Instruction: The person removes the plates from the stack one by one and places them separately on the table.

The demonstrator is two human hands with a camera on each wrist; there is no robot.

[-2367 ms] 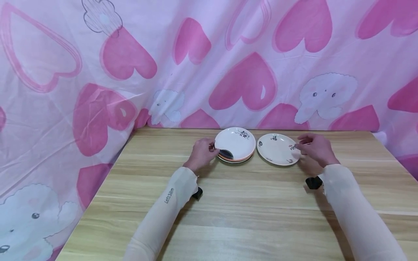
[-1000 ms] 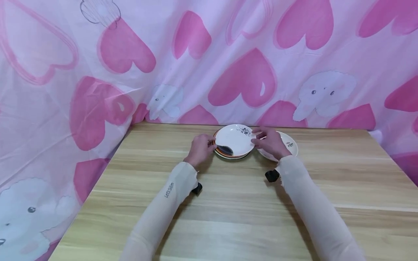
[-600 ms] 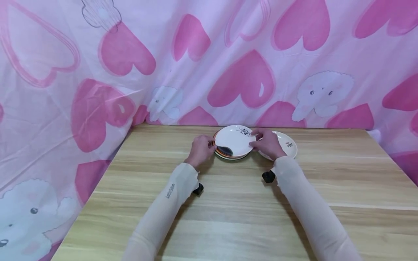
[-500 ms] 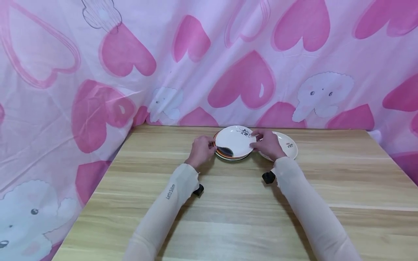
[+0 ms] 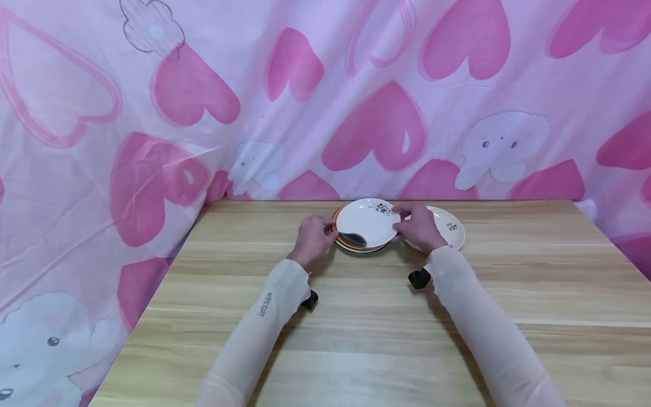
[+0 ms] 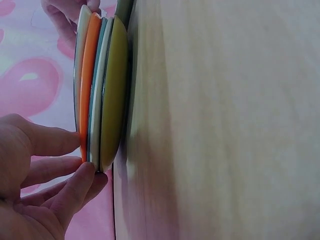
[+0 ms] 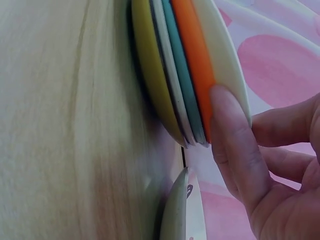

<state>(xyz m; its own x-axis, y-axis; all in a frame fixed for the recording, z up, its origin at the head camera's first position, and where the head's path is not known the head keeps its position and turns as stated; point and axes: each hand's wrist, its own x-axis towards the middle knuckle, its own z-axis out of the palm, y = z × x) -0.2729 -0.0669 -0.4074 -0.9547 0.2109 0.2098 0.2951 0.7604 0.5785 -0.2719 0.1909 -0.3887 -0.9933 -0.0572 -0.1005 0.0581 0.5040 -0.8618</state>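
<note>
A stack of plates stands near the table's back edge. On top is a white plate (image 5: 363,223) with a dark flower sprig and a dark patch. My right hand (image 5: 418,227) pinches this plate's right rim between thumb and fingers. Below it, the wrist views show an orange plate (image 7: 192,50), a teal plate (image 7: 182,75), a pale one and a yellow-olive plate (image 6: 115,95) at the bottom. My left hand (image 5: 312,240) holds the stack's left rim, fingertips at the orange plate and the layers under it. The white plate sits slightly right of the orange one.
Right of the stack, partly behind my right hand, lies a single cream plate (image 5: 447,226) with small dark motifs. A pink heart-patterned cloth (image 5: 376,124) hangs behind and left of the wooden table (image 5: 366,339). Black wrist devices (image 5: 419,278) sit under both cuffs.
My right hand has left the cream plate and moved left to the white plate's rim. The white plate has shifted a little right, baring the orange rim. My left hand stays at the stack.
</note>
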